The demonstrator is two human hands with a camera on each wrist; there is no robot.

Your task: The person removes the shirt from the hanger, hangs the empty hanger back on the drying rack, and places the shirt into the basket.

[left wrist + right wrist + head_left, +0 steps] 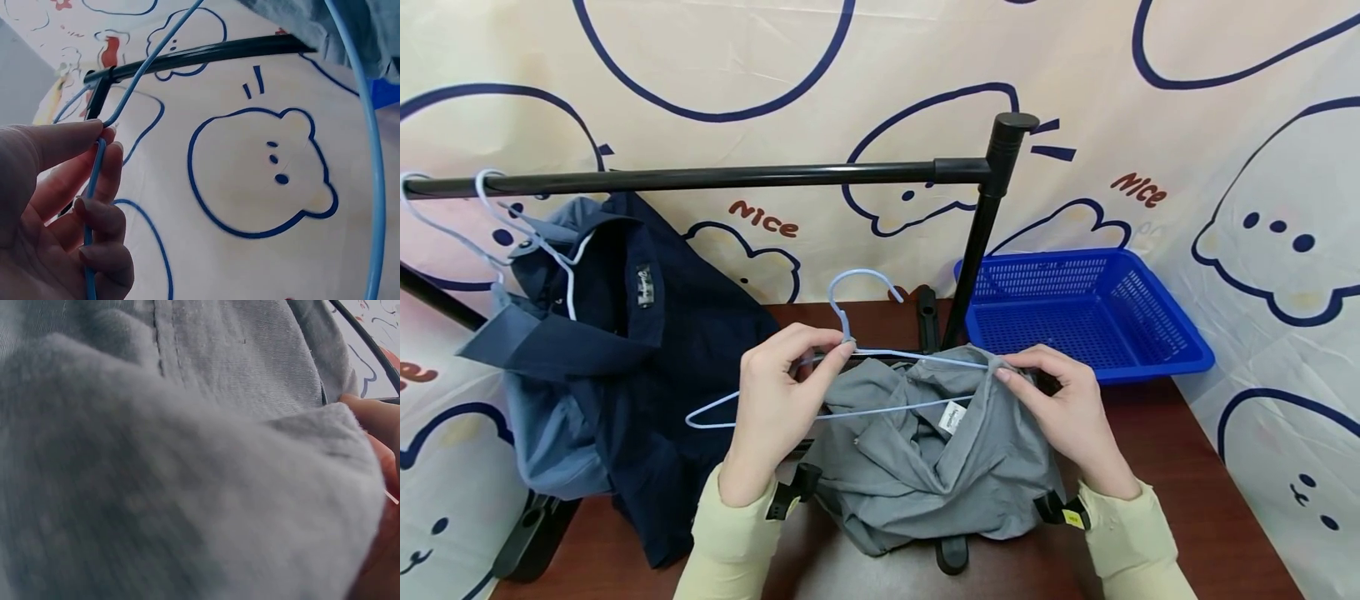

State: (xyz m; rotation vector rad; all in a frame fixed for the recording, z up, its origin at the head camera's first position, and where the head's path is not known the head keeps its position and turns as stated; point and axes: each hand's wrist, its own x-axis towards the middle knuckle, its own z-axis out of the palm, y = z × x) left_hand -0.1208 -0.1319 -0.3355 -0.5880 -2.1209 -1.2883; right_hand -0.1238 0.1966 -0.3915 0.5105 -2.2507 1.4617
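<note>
My left hand [781, 396] pinches a light blue clothes hanger [722, 403] at the base of its hook, thumb against fingertips. The left wrist view shows the same pinch on the blue hanger wire [377, 187]. A grey shirt [925, 492] hangs from the hanger's right part, its white label [952, 417] showing at the neck. With thumb and fingers my right hand [1067, 408] pinches the shirt's collar edge near the hanger's right end, which the cloth hides. Grey cloth [206, 487] fills most of the right wrist view.
A black clothes rail [737, 177] crosses behind the hands, with a post [973, 258] on the right. Blue hangers hold a dark navy shirt [692, 350] and a lighter blue garment [550, 442] at left. Behind right, a blue plastic basket [1195, 354] stands on the brown table [1195, 492].
</note>
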